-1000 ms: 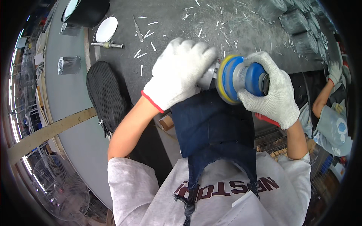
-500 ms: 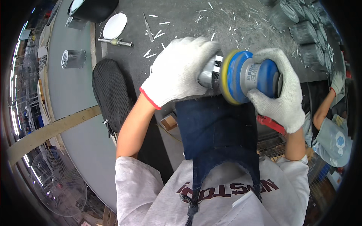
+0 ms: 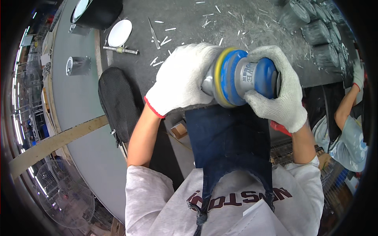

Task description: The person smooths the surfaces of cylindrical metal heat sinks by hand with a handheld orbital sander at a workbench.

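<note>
In a white knit glove with a red cuff, my left hand point(image 3: 187, 76) is closed around a silvery metal piece point(image 3: 208, 83), mostly hidden by the fingers and the tool. My right hand point(image 3: 281, 92), gloved too, wraps the back of a blue and grey handheld sander point(image 3: 247, 74). The sander's yellow-rimmed pad faces left and meets the metal piece. Both hands are held above the near edge of the dark workbench point(image 3: 179, 15), over my dark blue apron point(image 3: 228, 135).
White slivers litter the bench. A white disc point(image 3: 120, 33), a metal rod tool point(image 3: 121, 50) and a slim pointed tool point(image 3: 154, 34) lie at left, near a black mesh bag point(image 3: 118, 100). Metal cylinders point(image 3: 317, 33) stand at far right. Another person's gloved hand point(image 3: 358, 74) is beyond them.
The sander has moved left in my right hand, and its pad now covers the end of the metal piece that showed before. My left hand keeps its hold.
</note>
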### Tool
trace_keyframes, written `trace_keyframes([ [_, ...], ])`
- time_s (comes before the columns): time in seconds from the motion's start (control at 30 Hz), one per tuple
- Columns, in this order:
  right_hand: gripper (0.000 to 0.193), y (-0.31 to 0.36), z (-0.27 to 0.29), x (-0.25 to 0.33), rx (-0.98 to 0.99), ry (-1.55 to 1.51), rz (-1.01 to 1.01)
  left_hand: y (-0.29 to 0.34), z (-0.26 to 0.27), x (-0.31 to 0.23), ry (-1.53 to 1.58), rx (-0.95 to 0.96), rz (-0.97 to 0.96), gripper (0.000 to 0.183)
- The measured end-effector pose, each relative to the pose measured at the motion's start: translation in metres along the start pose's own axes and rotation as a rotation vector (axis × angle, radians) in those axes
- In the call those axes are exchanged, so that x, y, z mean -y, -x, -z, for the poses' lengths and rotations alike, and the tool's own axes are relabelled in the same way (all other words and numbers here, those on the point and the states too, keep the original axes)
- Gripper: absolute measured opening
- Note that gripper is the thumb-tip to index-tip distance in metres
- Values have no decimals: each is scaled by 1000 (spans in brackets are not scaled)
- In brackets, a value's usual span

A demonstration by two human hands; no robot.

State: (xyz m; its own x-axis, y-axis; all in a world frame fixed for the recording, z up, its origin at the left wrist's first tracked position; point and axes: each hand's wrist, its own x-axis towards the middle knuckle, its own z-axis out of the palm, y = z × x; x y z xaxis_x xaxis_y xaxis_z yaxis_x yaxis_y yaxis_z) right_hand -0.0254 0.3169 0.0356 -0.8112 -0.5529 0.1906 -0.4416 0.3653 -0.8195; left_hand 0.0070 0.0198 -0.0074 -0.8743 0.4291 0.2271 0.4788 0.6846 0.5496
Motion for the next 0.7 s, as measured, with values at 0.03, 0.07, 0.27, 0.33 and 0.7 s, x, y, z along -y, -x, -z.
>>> trace_keyframes([
  [0.03,69,-2,-4,-2,-12,-33,-4,2,1,4,39,-33,-1,113],
  [0.07,70,-4,-8,-4,-32,-39,20,5,1,8,54,-41,8,112],
  [0.27,72,-21,-37,-9,-59,-133,53,25,-3,28,210,-222,20,117],
  [0.33,72,-25,-43,-6,-17,-168,-32,32,-5,31,337,-226,141,119],
  [0.7,67,-20,1,19,104,0,-14,23,6,21,236,-172,122,108],
])
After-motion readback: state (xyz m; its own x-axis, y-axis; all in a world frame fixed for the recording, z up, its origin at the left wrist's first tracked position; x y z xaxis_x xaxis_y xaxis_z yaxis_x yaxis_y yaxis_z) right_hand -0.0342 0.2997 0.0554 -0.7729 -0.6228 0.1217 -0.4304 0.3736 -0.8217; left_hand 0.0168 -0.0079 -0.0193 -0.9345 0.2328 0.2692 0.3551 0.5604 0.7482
